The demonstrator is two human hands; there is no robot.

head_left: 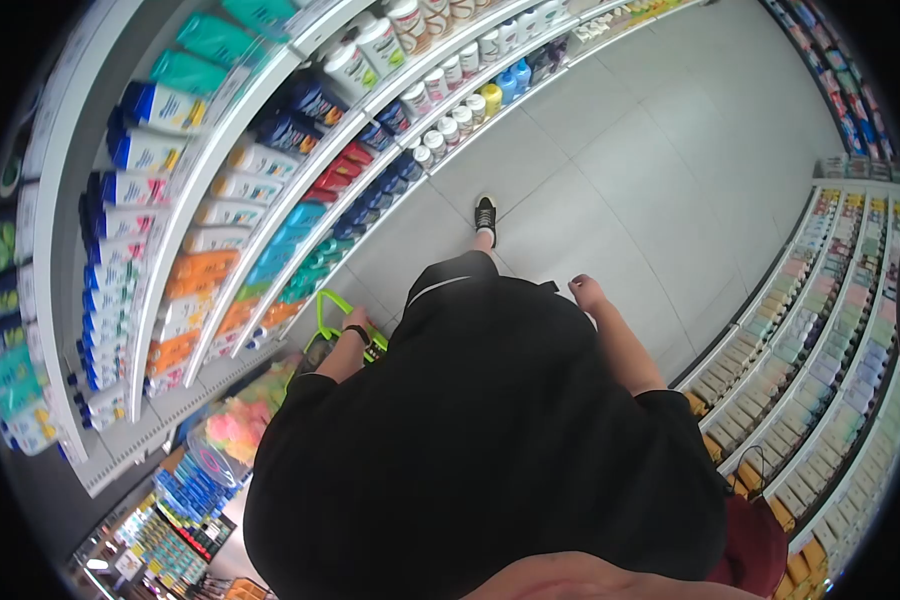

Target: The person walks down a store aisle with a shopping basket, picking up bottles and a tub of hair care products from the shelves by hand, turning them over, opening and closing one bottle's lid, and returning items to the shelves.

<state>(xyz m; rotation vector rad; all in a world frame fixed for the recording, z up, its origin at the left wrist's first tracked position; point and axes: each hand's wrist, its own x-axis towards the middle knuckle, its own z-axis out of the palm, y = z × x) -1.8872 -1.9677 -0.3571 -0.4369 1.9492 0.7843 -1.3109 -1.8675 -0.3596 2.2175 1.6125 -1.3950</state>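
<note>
Your left hand (357, 319) is closed around the handle of the bright green basket (374, 349), low on your left side; the grip itself is small in the view, and what lies in the basket is too small to make out. A black wristband (358, 334) sits on that wrist. Your right hand (587, 293) hangs apart from your body on the other side, over the grey tiled floor (630, 170), with its fingers bent; you cannot tell how far they are closed.

The basket is beside the lower end of the white shelves (232, 115) on your left. These carry rows of orange bottles (202, 272), white and blue tubes (165, 108), teal bottles (215, 40) and white bottles (350, 68). To your right, other shelves (820, 330) hold close rows of small pale packages (760, 400). Your black shirt (490, 430) fills the middle of the view, one black shoe (485, 220) shows ahead on the floor, and a dark red item (755, 548) is beside your right side.
</note>
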